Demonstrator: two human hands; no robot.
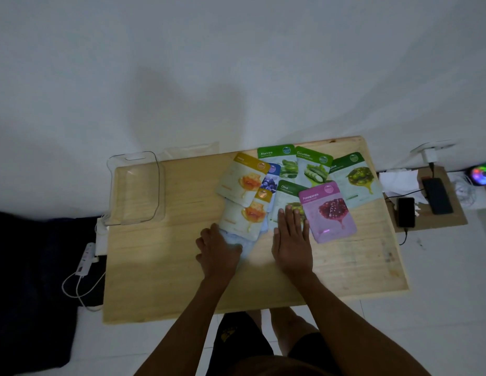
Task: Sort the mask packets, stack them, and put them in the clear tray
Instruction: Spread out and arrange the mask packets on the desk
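Several mask packets lie fanned over the far right of the wooden table (160,267): two yellow honey packets (243,180), a blueberry packet (271,180), an aloe vera packet (279,158), a cucumber packet (313,166), two olive packets (355,177) and a pink pomegranate packet (330,210). My left hand (216,248) grips the near edge of the lower honey packet (244,218) and a pale packet under it. My right hand (292,237) rests flat, fingers straight, on the nearer olive packet (285,194). The clear tray (134,185) stands at the table's far left corner.
A clear bag (190,150) lies behind the table by the tray. Right of the table, two phones (406,211) with cables, crumpled paper (399,180) and a glowing coloured light (480,175) sit on a cardboard sheet and the floor. A power strip (85,257) with white cable lies to the left.
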